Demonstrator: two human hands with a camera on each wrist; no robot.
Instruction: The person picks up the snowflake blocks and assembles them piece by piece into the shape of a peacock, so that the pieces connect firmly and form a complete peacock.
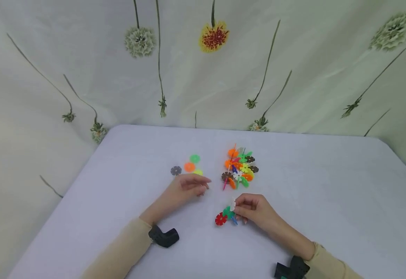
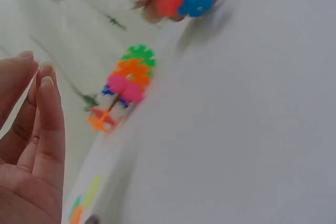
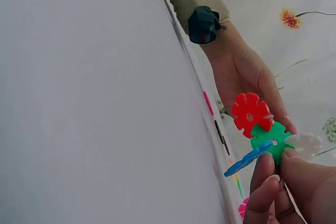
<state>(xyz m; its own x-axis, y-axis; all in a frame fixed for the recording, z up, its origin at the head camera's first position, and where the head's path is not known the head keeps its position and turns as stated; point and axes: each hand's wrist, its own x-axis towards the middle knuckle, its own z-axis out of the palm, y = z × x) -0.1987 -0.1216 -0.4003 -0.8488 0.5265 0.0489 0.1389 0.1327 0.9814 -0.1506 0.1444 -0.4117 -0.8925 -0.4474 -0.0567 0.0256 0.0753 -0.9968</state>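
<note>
My right hand (image 1: 255,209) pinches a small joined cluster of plastic snowflake building discs between thumb and fingers. In the right wrist view the cluster has a red disc (image 3: 250,115), a green disc (image 3: 270,138), a blue disc (image 3: 249,158) and a white disc (image 3: 307,144), slotted together. Left of it, my left hand (image 1: 187,186) is held over the table. Its fingers are nearly straight, with the tips close to the thumb and nothing seen between them. In the left wrist view, the left hand (image 2: 37,135) shows at the left edge.
A larger assembled cluster of many-coloured discs (image 1: 238,168) lies beyond the hands. Several loose discs sit behind the left hand, among them a grey disc (image 1: 176,170), an orange disc (image 1: 189,167) and a green disc (image 1: 195,158). A flower-patterned cloth (image 1: 182,77) hangs behind the white table (image 1: 328,186).
</note>
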